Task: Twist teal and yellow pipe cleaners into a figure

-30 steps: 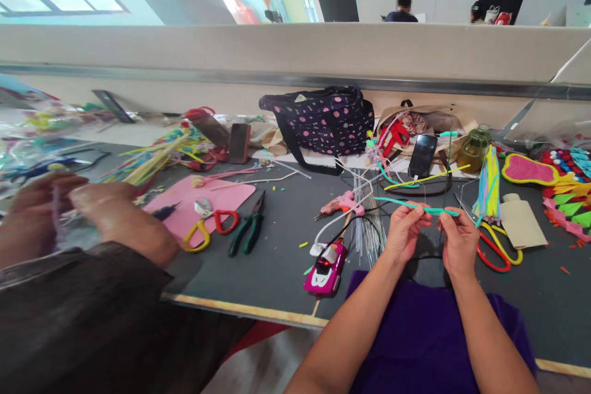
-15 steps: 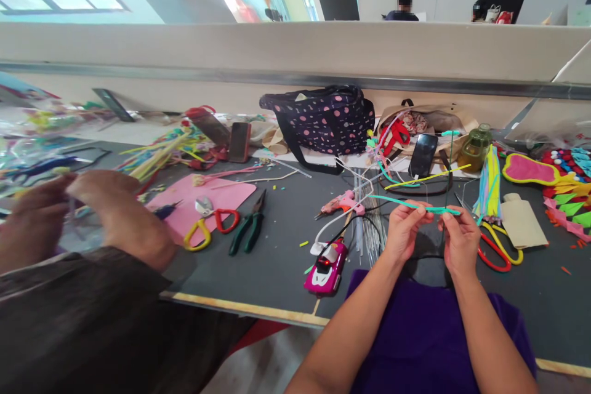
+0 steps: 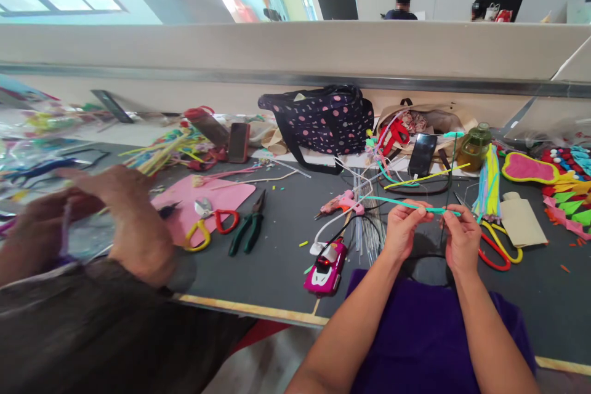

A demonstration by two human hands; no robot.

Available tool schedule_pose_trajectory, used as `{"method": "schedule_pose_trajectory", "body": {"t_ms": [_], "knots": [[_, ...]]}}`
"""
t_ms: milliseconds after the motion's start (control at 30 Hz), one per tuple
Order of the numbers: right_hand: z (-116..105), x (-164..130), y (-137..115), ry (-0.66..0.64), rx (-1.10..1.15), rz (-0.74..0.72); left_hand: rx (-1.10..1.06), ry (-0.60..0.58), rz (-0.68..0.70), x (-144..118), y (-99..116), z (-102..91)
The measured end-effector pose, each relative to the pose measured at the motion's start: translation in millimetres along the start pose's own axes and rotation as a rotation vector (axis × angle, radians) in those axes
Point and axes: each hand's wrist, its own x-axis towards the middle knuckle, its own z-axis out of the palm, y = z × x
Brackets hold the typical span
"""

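A teal pipe cleaner (image 3: 392, 201) stretches between my two hands above the table. My left hand (image 3: 406, 225) pinches it, and its long free end points left. A short distance to the right, my right hand (image 3: 462, 237) is closed on the same pipe cleaner with thumb and fingers. Beside the right fingers a thin dark green stem (image 3: 452, 166) runs upward, with a teal piece at its top; I cannot tell how it is held. Red-and-yellow scissors (image 3: 496, 249) lie just right of that hand. A yellow pipe cleaner (image 3: 427, 176) is beyond my fingers.
A pink glue gun (image 3: 339, 204), clear sticks (image 3: 362, 234) and a magenta power strip (image 3: 327, 268) lie to the left. Farther left are pliers (image 3: 249, 225), more scissors (image 3: 203, 228) and a co-worker's hands (image 3: 124, 209). A bag (image 3: 327, 120) and a bottle (image 3: 475, 144) stand behind.
My hands keep nearly the same pose, the right fingers shifting slightly on the pipe cleaner. At the left, the co-worker's hands have moved.
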Motion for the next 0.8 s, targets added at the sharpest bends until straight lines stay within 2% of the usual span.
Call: {"method": "schedule_pose_trajectory", "body": {"t_ms": [167, 333, 500, 633, 800], "knots": [[0.6, -0.5, 0.8, 0.023, -0.023, -0.005, -0.019, -0.014, -0.021, -0.1, -0.4, 0.5], [0.3, -0.1, 1.5, -0.011, -0.009, 0.023, -0.026, -0.007, -0.023, 0.5, -0.2, 0.2], [0.7, -0.8, 1.6, -0.02, 0.017, 0.02, -0.054, -0.053, -0.028, 0.0, 0.5, 0.3], [1.4, -3.8, 0.8, -0.02, -0.006, -0.055, -0.084, -0.092, -0.075, -0.9, 1.8, 1.5], [1.1, -7.5, -3.7, -0.048, -0.156, -0.203, -0.09, -0.093, -0.075, -1.5, 2.7, 0.8]]}}
